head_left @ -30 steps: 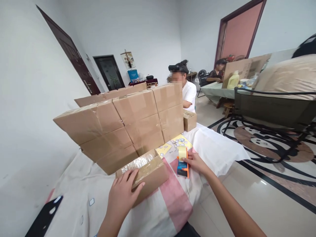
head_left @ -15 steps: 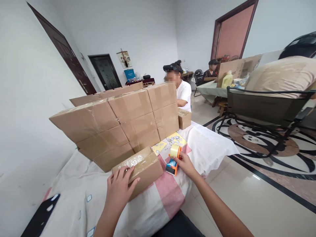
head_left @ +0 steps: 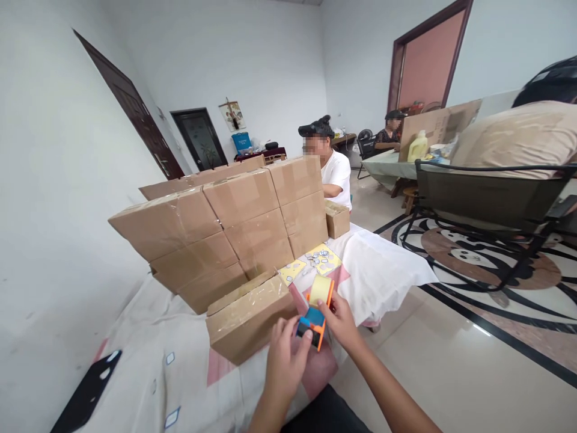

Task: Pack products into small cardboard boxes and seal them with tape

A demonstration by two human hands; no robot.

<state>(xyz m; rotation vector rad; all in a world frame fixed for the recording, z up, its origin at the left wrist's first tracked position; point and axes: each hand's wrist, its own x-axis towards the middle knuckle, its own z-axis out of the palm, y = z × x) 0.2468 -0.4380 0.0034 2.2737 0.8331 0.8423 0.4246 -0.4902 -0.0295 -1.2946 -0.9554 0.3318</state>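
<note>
My right hand (head_left: 341, 319) grips an orange and blue tape dispenser (head_left: 315, 316) that carries a roll of yellowish tape. At the dispenser's black lower end, my left hand (head_left: 286, 355) has thumb and fingers closed around the edge; whether it pinches a tape end too is hard to see. Just left of the dispenser, a brown cardboard box (head_left: 247, 325) rests on the cloth, with shiny clear tape along its top. Neither hand touches this box.
Stacked cardboard boxes (head_left: 252, 222) form a wall behind it, and a small box (head_left: 337, 219) stands at their right end. A black phone-like slab (head_left: 88, 391) lies at the left. A person in a white shirt (head_left: 337, 174) sits beyond; a folding chair (head_left: 487, 198) is at right.
My left hand has left the box top and moved right to the tape dispenser. The dispenser has come nearer to me in my right hand. The box has shifted slightly.
</note>
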